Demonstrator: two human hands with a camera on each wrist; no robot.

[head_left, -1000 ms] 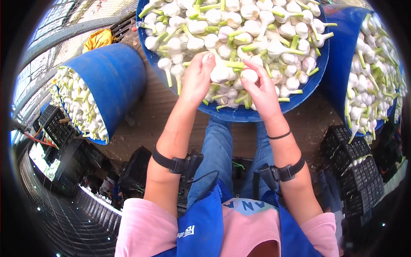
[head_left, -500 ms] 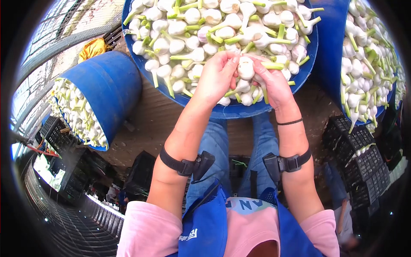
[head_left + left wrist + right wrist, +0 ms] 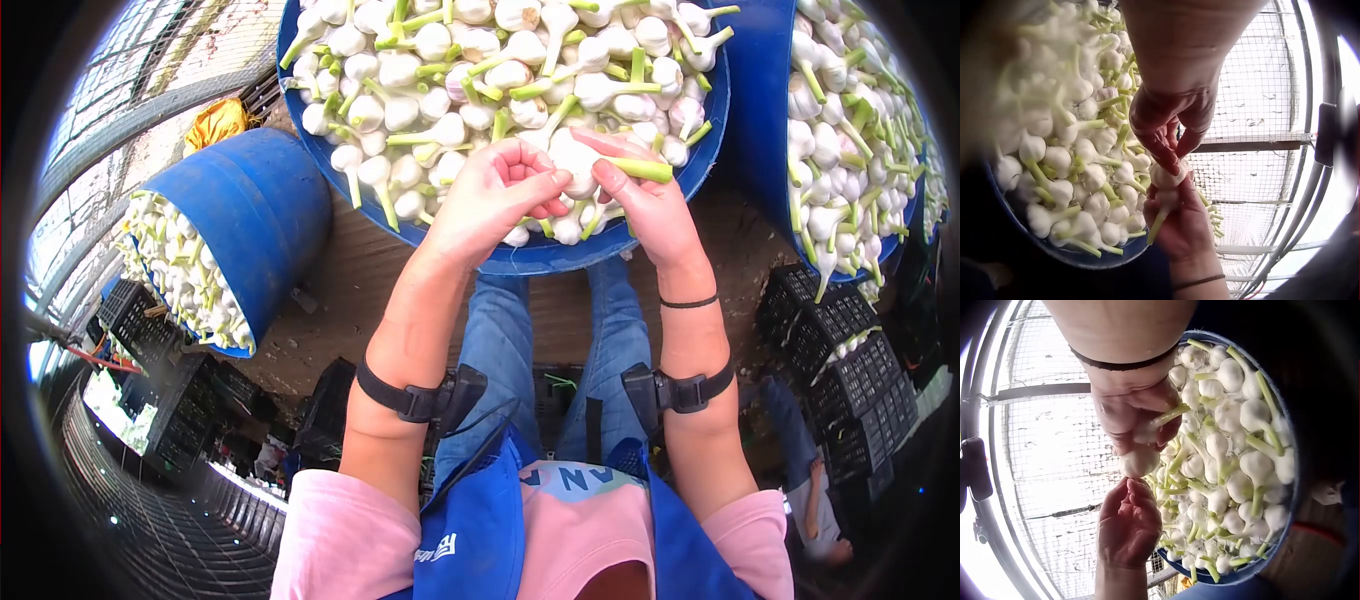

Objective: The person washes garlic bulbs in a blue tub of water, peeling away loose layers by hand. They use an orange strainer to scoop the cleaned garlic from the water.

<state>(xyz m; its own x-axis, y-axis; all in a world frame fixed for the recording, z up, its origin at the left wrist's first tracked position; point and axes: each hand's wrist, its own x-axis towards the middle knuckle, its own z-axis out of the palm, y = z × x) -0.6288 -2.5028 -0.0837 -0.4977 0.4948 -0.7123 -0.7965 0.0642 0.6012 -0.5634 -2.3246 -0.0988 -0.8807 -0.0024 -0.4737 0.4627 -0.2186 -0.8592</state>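
Note:
A white garlic bulb with a green stem is held just above a blue tub heaped with garlic. My right hand grips the bulb, the stem lying across its fingers; the right wrist view shows the bulb below that hand. My left hand has curled fingers, with its fingertips pinching the bulb's other end. In the left wrist view, the left hand meets the bulb from above and the right hand holds it from below.
A blue barrel lies tipped at the left, garlic spilling from its mouth. A second blue barrel of garlic stands at the right. Black crates sit at the lower right and others at the lower left. A yellow cloth lies behind.
Both hands have risen from the heap with one bulb and drawn together over the tub's near side. The left hand has curled onto the bulb, whose stem now points right.

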